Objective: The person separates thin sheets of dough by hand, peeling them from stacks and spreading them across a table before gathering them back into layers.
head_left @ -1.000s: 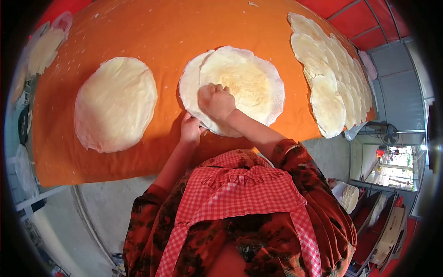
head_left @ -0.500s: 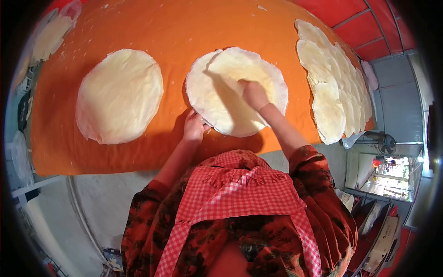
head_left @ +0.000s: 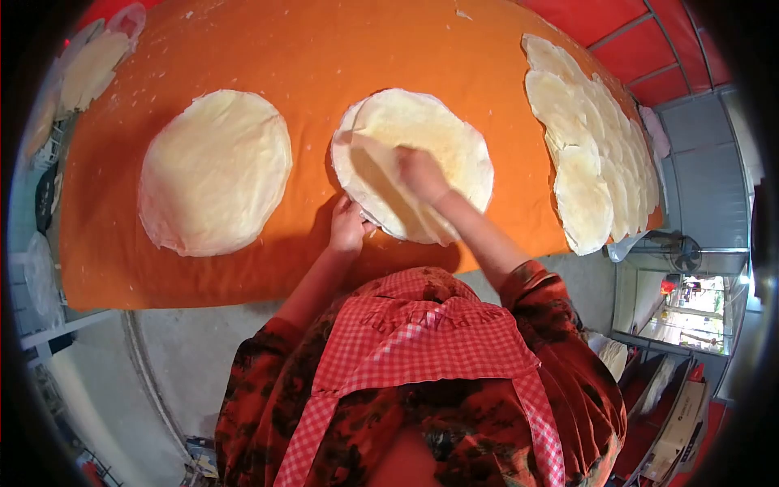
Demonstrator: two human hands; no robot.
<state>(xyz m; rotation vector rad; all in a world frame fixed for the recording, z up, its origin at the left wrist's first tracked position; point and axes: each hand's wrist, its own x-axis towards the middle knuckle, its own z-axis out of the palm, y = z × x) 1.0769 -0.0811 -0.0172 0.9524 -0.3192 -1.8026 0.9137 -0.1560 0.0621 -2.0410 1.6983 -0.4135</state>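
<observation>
A stack of thin, pale, round flatbread sheets (head_left: pixel 458 154) lies in front of me on the orange cloth (head_left: pixel 316 49). At its near left edge, my left hand (head_left: pixel 349 226) has its fingers closed on the rim. My right hand (head_left: pixel 420 172) is over the middle of the top sheet, fingers curled in and smeared by motion. What it holds, if anything, is hidden. A dark shadow of the hand and forearm falls across the sheet. To the left lies a second round stack of sheets (head_left: pixel 215 172), apart from both hands.
Many overlapping pale sheets (head_left: pixel 580 150) spread along the table's right side. More sheets (head_left: pixel 89 71) and clear plastic lie at the far left corner. A fan (head_left: pixel 686 253) and a cardboard box (head_left: pixel 677 422) stand off to the right.
My right hand has moved left across the top sheet. The right edge of that sheet or stack now sits slightly further left. My left hand stays at the rim.
</observation>
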